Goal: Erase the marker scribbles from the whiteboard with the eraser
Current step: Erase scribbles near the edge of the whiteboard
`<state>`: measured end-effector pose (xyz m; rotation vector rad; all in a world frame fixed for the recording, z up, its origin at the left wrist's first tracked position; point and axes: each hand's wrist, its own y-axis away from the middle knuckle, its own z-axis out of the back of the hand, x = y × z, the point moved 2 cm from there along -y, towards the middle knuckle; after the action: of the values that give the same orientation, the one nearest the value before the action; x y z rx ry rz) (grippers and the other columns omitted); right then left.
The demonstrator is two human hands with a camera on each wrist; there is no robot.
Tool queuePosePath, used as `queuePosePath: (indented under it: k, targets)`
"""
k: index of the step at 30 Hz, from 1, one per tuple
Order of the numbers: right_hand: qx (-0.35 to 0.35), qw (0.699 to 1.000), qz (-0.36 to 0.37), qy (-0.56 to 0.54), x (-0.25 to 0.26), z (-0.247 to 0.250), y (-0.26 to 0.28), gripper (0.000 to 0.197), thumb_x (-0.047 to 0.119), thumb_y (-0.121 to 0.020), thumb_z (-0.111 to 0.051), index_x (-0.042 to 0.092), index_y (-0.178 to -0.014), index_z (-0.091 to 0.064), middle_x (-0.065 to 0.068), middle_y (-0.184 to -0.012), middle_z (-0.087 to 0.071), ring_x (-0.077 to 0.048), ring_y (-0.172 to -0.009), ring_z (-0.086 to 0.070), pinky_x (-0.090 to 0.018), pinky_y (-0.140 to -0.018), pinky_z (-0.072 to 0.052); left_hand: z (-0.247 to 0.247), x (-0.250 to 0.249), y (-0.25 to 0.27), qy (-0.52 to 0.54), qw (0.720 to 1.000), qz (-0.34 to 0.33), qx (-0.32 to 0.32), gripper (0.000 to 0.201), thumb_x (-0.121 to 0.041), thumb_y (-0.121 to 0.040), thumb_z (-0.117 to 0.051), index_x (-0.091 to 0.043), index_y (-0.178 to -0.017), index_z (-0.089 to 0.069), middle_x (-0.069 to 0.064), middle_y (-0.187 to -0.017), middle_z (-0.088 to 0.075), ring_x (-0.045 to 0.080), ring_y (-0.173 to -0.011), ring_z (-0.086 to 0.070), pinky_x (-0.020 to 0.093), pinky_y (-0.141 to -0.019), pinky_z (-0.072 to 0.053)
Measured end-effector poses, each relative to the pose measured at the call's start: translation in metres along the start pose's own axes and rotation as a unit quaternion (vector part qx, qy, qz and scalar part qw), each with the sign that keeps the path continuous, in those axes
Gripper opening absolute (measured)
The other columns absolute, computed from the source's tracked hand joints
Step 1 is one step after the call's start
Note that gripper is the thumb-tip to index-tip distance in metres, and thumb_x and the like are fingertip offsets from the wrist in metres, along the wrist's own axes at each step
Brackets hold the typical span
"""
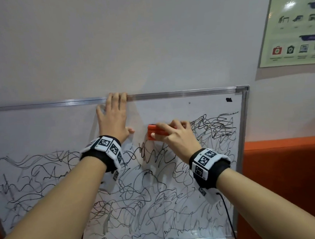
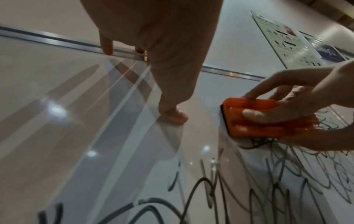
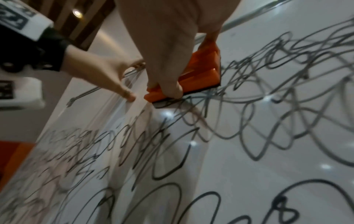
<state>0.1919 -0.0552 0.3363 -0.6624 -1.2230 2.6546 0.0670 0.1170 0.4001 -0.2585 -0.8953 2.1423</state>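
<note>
the right hand (image 1: 174,135) grips the eraser (image 1: 153,133), thumb on its lower long edge and fingers curled over the upper edge, pressing its dark pad flat to the board (image 1: 170,107). the eraser sits in the upper middle of the board, at the left end of a dense patch of scribbles (image 1: 215,127) and just above the big tangle covering the lower half. the left hand (image 1: 114,118) lies open and flat on the board just beside it, fingertips reaching the top frame, steadying the panel. the upper left area looks wiped; most of the marks remain, so the job seems at an early stage. the eraser looks light and rigid, a ribbed orange plastic shell over a thin soft pad; holding it by the 2 long sides gives even pressure. the glossy board is slick, so the pad should slide easily, but a tilted eraser would likely skip lines.
</note>
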Motion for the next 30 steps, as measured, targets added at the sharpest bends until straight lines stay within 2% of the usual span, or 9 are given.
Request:
queuePosePath:
  k: [3, 7, 11, 14, 15, 18, 22, 26, 30]
  targets:
    - [-0.027, 0.995, -0.092, -0.018, -0.016, 0.001, 0.003, 0.045, 0.022, -0.080, -0.077, 0.048, -0.116, -0.067, 0.008, -0.133, -0.055, -0.024, -0.097, -0.047, -0.044, -0.080, -0.035, 0.003, -0.006, 0.002, -0.009, 1.000, 0.015, 0.001, 0.123, -0.046, -0.066, -0.084, -0.014, -0.153, -0.004, 0.011, -0.159, -0.014, 0.028, -0.149, -0.007, 0.056, -0.113, -0.026]
    - [-0.001, 0.999, 0.004, -0.032, -0.003, -0.004, 0.011, 0.043, 0.019, -0.081, -0.072, 0.047, -0.113, -0.068, 0.006, -0.125, -0.060, -0.023, -0.088, -0.049, -0.044, -0.074, -0.038, 0.007, -0.013, 0.004, -0.021, 0.999, 0.028, 0.013, 0.123, -0.043, -0.067, -0.083, -0.013, -0.153, -0.001, 0.011, -0.160, -0.011, 0.028, -0.149, -0.005, 0.054, -0.113, -0.026]
    - [-0.034, 0.996, -0.075, -0.035, -0.012, 0.000, 0.012, 0.042, 0.020, -0.081, -0.074, 0.044, -0.115, -0.069, 0.005, -0.129, -0.059, -0.024, -0.093, -0.047, -0.046, -0.078, -0.036, 0.005, -0.015, 0.003, -0.020, 0.999, 0.038, 0.009, 0.123, -0.042, -0.066, -0.084, -0.014, -0.154, -0.002, 0.009, -0.160, -0.011, 0.026, -0.150, -0.005, 0.054, -0.113, -0.026]
    - [-0.011, 0.999, -0.015, -0.032, -0.004, -0.002, 0.021, 0.041, 0.020, -0.084, -0.065, 0.044, -0.116, -0.068, 0.005, -0.127, -0.060, -0.023, -0.090, -0.045, -0.047, -0.077, -0.039, 0.004, -0.014, 0.004, -0.017, 0.999, 0.038, 0.006, 0.123, -0.042, -0.066, -0.084, -0.015, -0.154, -0.002, 0.008, -0.160, -0.012, 0.025, -0.150, -0.005, 0.053, -0.112, -0.026]
    - [-0.008, 1.000, -0.016, -0.023, -0.009, -0.001, 0.022, 0.041, 0.020, -0.083, -0.068, 0.045, -0.115, -0.068, 0.006, -0.127, -0.060, -0.023, -0.091, -0.045, -0.045, -0.078, -0.036, 0.004, -0.013, 0.005, -0.017, 0.999, 0.037, 0.006, 0.124, -0.042, -0.066, -0.084, -0.015, -0.153, -0.002, 0.008, -0.160, -0.012, 0.025, -0.150, -0.005, 0.053, -0.112, -0.026]
    - [-0.044, 0.992, -0.120, -0.009, -0.028, 0.003, 0.029, 0.047, 0.021, -0.074, -0.083, 0.046, -0.113, -0.071, 0.008, -0.132, -0.059, -0.024, -0.096, -0.047, -0.039, -0.079, -0.029, 0.003, -0.013, 0.005, -0.009, 0.999, 0.038, 0.006, 0.123, -0.041, -0.067, -0.084, -0.015, -0.154, -0.001, 0.008, -0.160, -0.010, 0.026, -0.150, -0.004, 0.053, -0.113, -0.026]
    - [-0.036, 0.998, -0.054, -0.019, -0.018, 0.004, 0.041, 0.049, 0.020, -0.074, -0.084, 0.043, -0.114, -0.070, 0.005, -0.129, -0.061, -0.023, -0.097, -0.044, -0.046, -0.076, -0.038, 0.004, -0.014, 0.005, -0.002, 0.999, 0.039, 0.005, 0.122, -0.039, -0.067, -0.084, -0.015, -0.154, -0.002, 0.009, -0.160, -0.010, 0.027, -0.150, -0.003, 0.053, -0.113, -0.026]
    - [-0.040, 0.990, -0.133, -0.006, -0.023, 0.003, 0.040, 0.055, 0.021, -0.072, -0.085, 0.046, -0.118, -0.067, 0.005, -0.133, -0.057, -0.025, -0.096, -0.047, -0.042, -0.078, -0.034, 0.004, -0.013, 0.005, 0.005, 0.999, 0.036, 0.003, 0.121, -0.037, -0.067, -0.085, -0.015, -0.154, -0.003, 0.008, -0.161, -0.009, 0.027, -0.150, -0.003, 0.052, -0.113, -0.028]
    - [0.003, 0.998, -0.065, -0.001, -0.012, -0.007, 0.043, 0.065, 0.016, -0.067, -0.088, 0.046, -0.120, -0.066, 0.005, -0.132, -0.056, -0.024, -0.097, -0.048, -0.044, -0.079, -0.037, 0.005, -0.012, 0.006, 0.003, 0.999, 0.036, -0.001, 0.122, -0.039, -0.066, -0.085, -0.016, -0.154, -0.004, 0.008, -0.160, -0.012, 0.026, -0.150, -0.005, 0.052, -0.111, -0.030]
